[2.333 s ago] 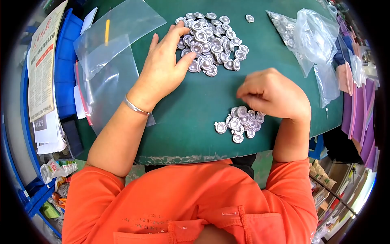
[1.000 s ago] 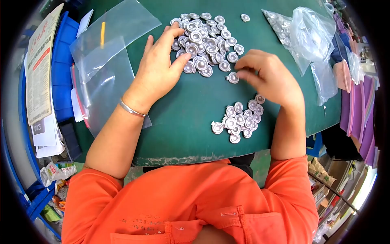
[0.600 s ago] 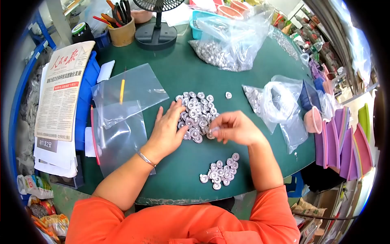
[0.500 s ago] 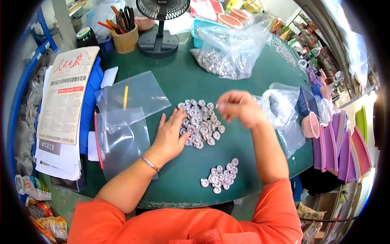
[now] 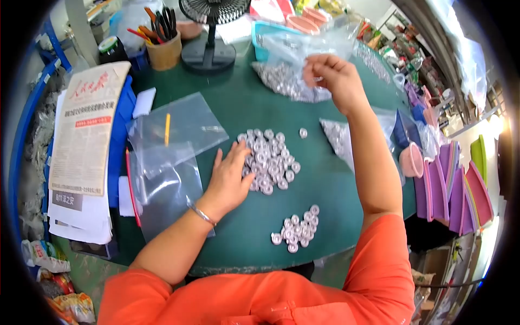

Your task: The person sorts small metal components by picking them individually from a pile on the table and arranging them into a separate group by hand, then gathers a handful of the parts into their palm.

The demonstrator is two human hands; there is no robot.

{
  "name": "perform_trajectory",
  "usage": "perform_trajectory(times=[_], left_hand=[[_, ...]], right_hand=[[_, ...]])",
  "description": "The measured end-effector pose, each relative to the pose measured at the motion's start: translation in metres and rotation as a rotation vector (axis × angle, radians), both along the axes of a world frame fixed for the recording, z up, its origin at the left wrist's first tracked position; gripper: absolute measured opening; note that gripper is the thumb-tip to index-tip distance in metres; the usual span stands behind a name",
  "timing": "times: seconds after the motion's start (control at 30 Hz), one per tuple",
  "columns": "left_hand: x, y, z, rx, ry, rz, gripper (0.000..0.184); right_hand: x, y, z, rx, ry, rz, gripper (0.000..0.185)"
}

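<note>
My left hand (image 5: 227,176) lies on the green table with its fingers spread, the fingertips against the left edge of a pile of small round silver-grey metal pieces (image 5: 272,162). My right hand (image 5: 338,81) is raised over the far side of the table, in front of a clear plastic bag of small metal parts (image 5: 284,81). Its fingers are curled together, and whatever they may hold cannot be made out. One loose round piece (image 5: 303,132) sits right of the pile's top. A smaller group of the same pieces (image 5: 295,232) lies nearer my body.
Flat clear plastic bags (image 5: 173,157) with a yellow strip lie left of my hand. Beyond them are a newspaper (image 5: 89,130), a tool pot (image 5: 164,53) and a black fan (image 5: 208,54). Another bag of parts (image 5: 338,138) is partly behind my right forearm; purple bins (image 5: 425,189) stand rightward.
My right hand has moved away from the pile, up to the bag at the back. A single round piece now lies apart beside the pile. My left hand stays in place.
</note>
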State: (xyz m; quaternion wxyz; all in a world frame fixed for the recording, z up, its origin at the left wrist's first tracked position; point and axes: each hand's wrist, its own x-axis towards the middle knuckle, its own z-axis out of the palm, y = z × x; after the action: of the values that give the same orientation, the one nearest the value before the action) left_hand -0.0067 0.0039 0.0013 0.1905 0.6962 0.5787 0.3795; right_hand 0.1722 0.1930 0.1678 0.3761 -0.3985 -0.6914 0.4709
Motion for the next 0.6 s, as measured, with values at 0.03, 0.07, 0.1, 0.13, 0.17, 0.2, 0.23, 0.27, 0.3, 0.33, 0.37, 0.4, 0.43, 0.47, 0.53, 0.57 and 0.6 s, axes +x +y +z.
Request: perform_trajectory(times=[0.03, 0.07, 0.1, 0.13, 0.17, 0.2, 0.23, 0.27, 0.3, 0.33, 0.37, 0.4, 0.43, 0.47, 0.53, 0.57, 0.6], left_hand=[[-0.001, 0.0, -0.002, 0.006, 0.003, -0.004, 0.048], [-0.001, 0.001, -0.003, 0.022, 0.003, -0.007, 0.049], [-0.002, 0.001, -0.004, 0.034, 0.004, -0.009, 0.05], [-0.002, 0.0, -0.004, 0.042, 0.02, -0.011, 0.052], [-0.002, 0.0, -0.001, 0.013, -0.007, -0.016, 0.051], [-0.002, 0.001, -0.001, -0.019, 0.0, -0.014, 0.051], [-0.003, 0.001, -0.001, -0.05, 0.007, -0.013, 0.051], [-0.003, 0.001, 0.001, -0.059, 0.007, -0.009, 0.05], [-0.004, 0.0, 0.0, -0.039, 0.012, -0.013, 0.05], [-0.003, 0.0, 0.001, -0.048, 0.006, -0.011, 0.05], [-0.003, 0.0, 0.001, -0.05, 0.003, -0.008, 0.05], [-0.003, 0.0, 0.0, -0.039, 0.007, 0.005, 0.049], [-0.002, 0.0, 0.0, -0.048, 0.012, 0.003, 0.049], [-0.002, 0.0, 0.002, -0.052, 0.016, 0.008, 0.048], [-0.003, 0.0, 0.003, -0.04, 0.017, 0.006, 0.047], [-0.003, 0.0, 0.003, -0.052, 0.022, 0.002, 0.047], [-0.003, -0.001, 0.003, -0.053, 0.016, 0.004, 0.046]], right_hand=[[0.013, -0.016, -0.014, -0.051, -0.165, 0.125, 0.02], [0.025, -0.029, -0.032, 0.046, -0.349, 0.228, 0.022], [0.036, -0.042, -0.054, 0.14, -0.527, 0.34, 0.024], [0.045, -0.058, -0.077, 0.312, -0.61, 0.359, 0.028], [0.051, -0.071, -0.093, 0.502, -0.69, 0.379, 0.032], [0.058, -0.082, -0.101, 0.372, -0.749, 0.426, 0.037], [0.061, -0.097, -0.101, 0.256, -0.651, 0.377, 0.036], [0.068, -0.099, -0.102, 0.244, -0.571, 0.356, 0.032], [0.077, -0.099, -0.105, 0.227, -0.492, 0.333, 0.029], [0.082, -0.102, -0.108, 0.222, -0.43, 0.223, 0.025], [0.084, -0.104, -0.109, 0.188, -0.396, 0.115, 0.02], [0.081, -0.109, -0.108, 0.195, -0.442, 0.068, 0.018], [0.077, -0.113, -0.109, 0.202, -0.488, 0.022, 0.016], [0.076, -0.115, -0.117, 0.239, -0.502, 0.077, 0.016], [0.073, -0.118, -0.122, 0.259, -0.551, 0.123, 0.018], [0.074, -0.119, -0.118, 0.246, -0.546, 0.121, 0.018], [0.076, -0.119, -0.113, 0.143, -0.551, 0.142, 0.017]])
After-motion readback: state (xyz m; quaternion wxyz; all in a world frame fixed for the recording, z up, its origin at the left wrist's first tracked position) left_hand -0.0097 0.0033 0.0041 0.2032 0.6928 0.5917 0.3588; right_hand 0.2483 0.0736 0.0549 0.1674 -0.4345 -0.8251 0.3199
